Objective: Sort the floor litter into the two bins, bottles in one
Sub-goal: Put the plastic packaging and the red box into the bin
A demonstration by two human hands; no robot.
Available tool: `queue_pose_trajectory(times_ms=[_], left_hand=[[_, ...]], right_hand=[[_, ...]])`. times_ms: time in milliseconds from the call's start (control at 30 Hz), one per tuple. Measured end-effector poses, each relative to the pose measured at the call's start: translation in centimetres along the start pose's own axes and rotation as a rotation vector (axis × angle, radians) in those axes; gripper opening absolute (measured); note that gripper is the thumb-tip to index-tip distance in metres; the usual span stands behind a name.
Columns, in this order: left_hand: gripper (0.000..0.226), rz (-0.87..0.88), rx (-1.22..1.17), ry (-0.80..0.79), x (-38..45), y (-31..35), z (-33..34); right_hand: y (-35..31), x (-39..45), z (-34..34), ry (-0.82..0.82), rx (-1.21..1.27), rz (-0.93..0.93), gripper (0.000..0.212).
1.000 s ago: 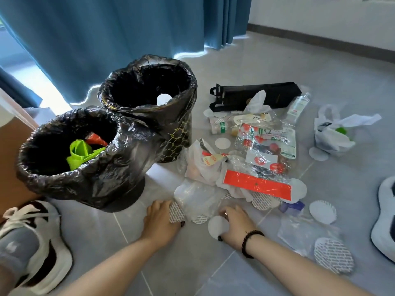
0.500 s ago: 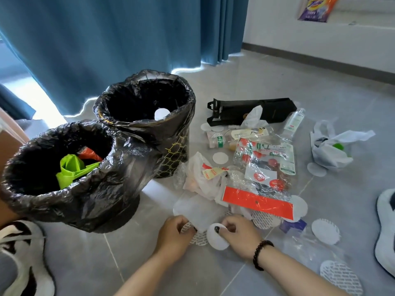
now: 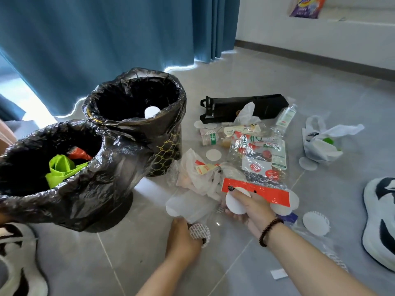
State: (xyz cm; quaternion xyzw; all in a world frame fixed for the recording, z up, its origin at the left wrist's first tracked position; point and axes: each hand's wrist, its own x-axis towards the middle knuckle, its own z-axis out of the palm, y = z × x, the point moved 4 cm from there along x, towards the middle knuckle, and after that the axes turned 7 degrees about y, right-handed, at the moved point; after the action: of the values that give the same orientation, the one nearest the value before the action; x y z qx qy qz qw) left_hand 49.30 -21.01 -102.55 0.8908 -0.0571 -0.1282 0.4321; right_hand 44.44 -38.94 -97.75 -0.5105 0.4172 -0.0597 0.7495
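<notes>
Near bin (image 3: 70,201): standing at the left, holding green litter.
Far bin (image 3: 171,133): standing just behind, holding a white disc.
Bottle (image 3: 285,116): lying among wrappers, well beyond both hands.
Right hand (image 3: 252,207): pinching a white round pad (image 3: 235,204).
Left hand (image 3: 181,238): gripping a patterned pad (image 3: 199,231).

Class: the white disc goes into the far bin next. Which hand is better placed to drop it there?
The right. The right hand already holds a white disc, while the left hand holds a patterned disc low near the floor. The far bin lies ahead-left.
</notes>
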Motion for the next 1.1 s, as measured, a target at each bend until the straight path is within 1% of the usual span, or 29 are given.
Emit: queue_pose_trajectory(times_ms=[67,133,167,233,333,367,467,533,633,700,800,933,1033,1100], left_hand=[[0.037,-0.099,-0.192,-0.089,0.0,-0.2,0.6],[0.037,-0.209,-0.423,-0.183,-0.3,-0.1,1.3],[0.036,-0.278,-0.536,-0.202,-0.4,-0.1,1.7],[0.029,-0.407,-0.731,-0.212,-1.0,-0.1,2.4],[0.022,-0.483,-0.850,-0.189,-2.1,0.2,2.7],[0.022,-0.498,-0.896,-0.165,-2.4,0.1,2.7],[0.023,-0.566,-1.117,-0.117,-3.8,0.6,2.2],[0.025,-0.608,-1.217,-0.104,-4.6,0.5,2.2],[0.029,-0.615,-1.229,-0.097,-5.3,0.5,1.8],[0.031,-0.604,-1.223,-0.080,-5.4,0.7,1.2],[0.032,-0.582,-1.215,-0.054,-5.2,0.8,0.3],[0.027,-0.524,-1.176,-0.081,-5.3,1.6,-0.4],[0.023,-0.476,-1.130,-0.103,-5.7,2.2,-0.6],[0.021,-0.436,-1.098,-0.120,-5.9,2.6,-0.7]], right_hand=[[0.2,-0.6,-1.0,-0.021,-0.068,-0.021,0.012],[0.5,-1.0,-2.2,-0.012,-0.162,-0.015,0.012],[0.7,-1.3,-3.0,-0.005,-0.206,-0.002,0.013],[0.9,-1.8,-3.9,-0.016,-0.222,0.041,0.015],[0.7,-2.6,-4.2,-0.099,-0.115,0.082,0.015],[0.5,-2.8,-4.2,-0.117,-0.153,0.062,0.016],[-0.1,-3.8,-3.2,-0.173,-0.449,-0.052,0.016],[0.0,-4.4,-2.3,-0.225,-0.568,-0.082,0.017],[0.2,-5.0,-1.4,-0.250,-0.593,-0.145,0.021],[0.2,-5.2,-1.4,-0.208,-0.555,-0.199,0.026],[-0.2,-5.7,-1.8,-0.126,-0.493,-0.263,0.028],[0.2,-6.2,-2.5,-0.088,-0.453,-0.277,0.028],[0.6,-6.2,-2.9,-0.043,-0.496,-0.315,0.026],[0.6,-6.1,-2.6,-0.041,-0.536,-0.358,0.028]])
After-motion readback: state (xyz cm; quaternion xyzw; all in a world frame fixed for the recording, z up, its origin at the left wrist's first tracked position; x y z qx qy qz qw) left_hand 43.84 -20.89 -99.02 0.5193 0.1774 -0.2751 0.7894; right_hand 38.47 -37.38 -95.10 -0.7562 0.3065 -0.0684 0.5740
